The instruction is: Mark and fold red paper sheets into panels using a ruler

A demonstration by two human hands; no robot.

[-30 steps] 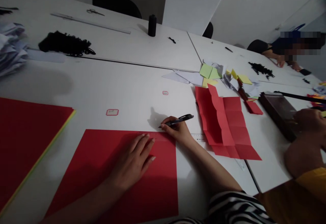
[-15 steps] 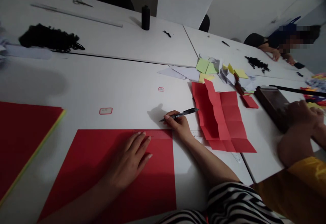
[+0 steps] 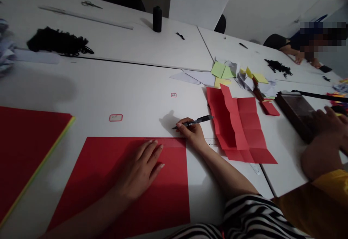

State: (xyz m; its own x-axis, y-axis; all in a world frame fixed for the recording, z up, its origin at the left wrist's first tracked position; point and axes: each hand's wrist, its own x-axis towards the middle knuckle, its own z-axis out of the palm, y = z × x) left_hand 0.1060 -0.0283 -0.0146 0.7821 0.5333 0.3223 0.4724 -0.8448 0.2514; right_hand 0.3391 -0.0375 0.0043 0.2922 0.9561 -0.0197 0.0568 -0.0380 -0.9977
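On my feed, the right hand (image 3: 191, 134) grips a pen (image 3: 194, 122) just beyond the far edge of the red sheet (image 3: 168, 188); the left hand (image 3: 141, 172) lies flat, fingertips on the clear ruler (image 3: 168, 143) along that edge, left of the creased red paper (image 3: 248, 123).

Red sheet (image 3: 170, 188), white worktop (image 3: 89, 90)
Creased paper (image 3: 246, 121) is red, the pen (image 3: 200, 119) black, the striped sleeve (image 3: 254, 213) black-and-white, a co-worker's sleeve (image 3: 330, 186) yellow; 2 labels (image 3: 115, 118) have red borders; the paper stack (image 3: 32, 144) is red, edged yellow-green.
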